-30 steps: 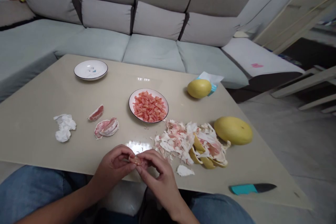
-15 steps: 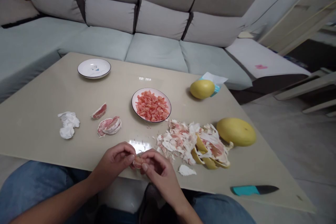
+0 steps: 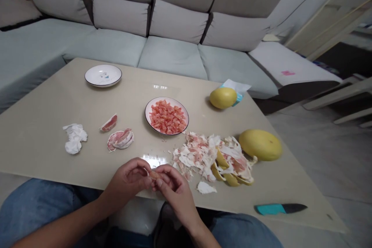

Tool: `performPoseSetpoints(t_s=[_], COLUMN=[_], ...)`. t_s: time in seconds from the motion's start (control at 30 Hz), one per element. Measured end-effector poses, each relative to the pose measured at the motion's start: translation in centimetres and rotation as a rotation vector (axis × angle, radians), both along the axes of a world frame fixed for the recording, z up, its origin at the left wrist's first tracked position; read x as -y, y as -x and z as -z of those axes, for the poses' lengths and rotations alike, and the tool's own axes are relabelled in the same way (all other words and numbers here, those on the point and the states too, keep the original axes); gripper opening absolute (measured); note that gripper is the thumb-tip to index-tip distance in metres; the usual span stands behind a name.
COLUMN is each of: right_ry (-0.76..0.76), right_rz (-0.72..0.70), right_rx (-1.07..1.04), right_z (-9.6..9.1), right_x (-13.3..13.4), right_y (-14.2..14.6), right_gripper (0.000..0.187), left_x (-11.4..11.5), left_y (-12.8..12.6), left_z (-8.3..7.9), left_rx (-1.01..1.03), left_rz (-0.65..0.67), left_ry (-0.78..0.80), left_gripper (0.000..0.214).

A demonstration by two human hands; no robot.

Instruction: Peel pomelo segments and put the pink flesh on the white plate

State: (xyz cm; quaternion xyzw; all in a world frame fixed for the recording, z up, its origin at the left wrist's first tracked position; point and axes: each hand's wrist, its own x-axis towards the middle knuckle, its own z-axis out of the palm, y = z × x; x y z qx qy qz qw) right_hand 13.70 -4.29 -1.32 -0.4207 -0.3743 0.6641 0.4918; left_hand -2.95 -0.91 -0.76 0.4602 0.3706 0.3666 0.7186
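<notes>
My left hand [image 3: 128, 181] and my right hand [image 3: 173, 190] meet at the table's near edge, both pinched on one small pink pomelo piece [image 3: 154, 174]. Just beyond them lies a heap of white and pink pomelo skin and yellow peel [image 3: 212, 158]. A plate of peeled pink pomelo flesh [image 3: 166, 116] stands in the middle of the table. Two unpeeled pomelo segments [image 3: 120, 139] and a single one [image 3: 109, 123] lie to the left.
An empty white plate [image 3: 103, 75] sits at the far left, crumpled tissue [image 3: 74, 138] at the left. Two whole yellow pomelos [image 3: 260, 145] [image 3: 223, 97] lie at the right, a tissue pack [image 3: 237, 89] behind. A teal-handled knife [image 3: 280, 208] lies near the front right edge. A grey sofa [image 3: 171, 27] stands behind.
My hands stay together at the table edge; the fingers have shifted slightly on the pomelo piece. The view has drifted a little.
</notes>
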Motion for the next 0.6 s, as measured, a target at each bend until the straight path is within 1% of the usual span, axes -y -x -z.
performPoseSetpoints(t_s=[0.07,0.13,0.27,0.33,0.4,0.5,0.53,0.6], right_ry=[-0.004,-0.057,-0.319,-0.445,-0.530,-0.588,-0.594,-0.600], right_rz=[-0.003,0.003,0.043,0.045,0.037,0.014,0.004,-0.002], right_rx=[0.039,0.142,0.457,0.585,0.683,0.751,0.755,0.755], right_z=[0.0,-0.1,-0.2,-0.2,-0.2,-0.2,-0.3,-0.4], right_x=[0.0,0.0,-0.1,0.0,0.0,0.0,0.0,0.0], right_y=[-0.1,-0.3,-0.9,-1.1,-1.2,-1.3,-1.3,-1.3], right_gripper=[0.018,0.017,0.024,0.027,0.024,0.017,0.016,0.014], left_x=[0.1,0.2,0.2,0.2,0.3,0.4,0.4,0.5], left_y=[-0.1,0.0,0.4,0.5,0.6,0.6,0.6,0.6], left_z=[0.2,0.2,0.0,0.1,0.2,0.4,0.4,0.3], left_rx=[-0.015,-0.086,-0.323,-0.433,-0.529,-0.625,-0.636,-0.641], left_rz=[0.004,-0.019,-0.003,0.024,0.044,0.070,0.078,0.088], left_ry=[-0.022,-0.088,-0.261,-0.390,-0.536,-0.681,-0.697,-0.682], left_gripper=[0.014,0.011,0.005,0.004,0.007,0.010,0.010,0.010])
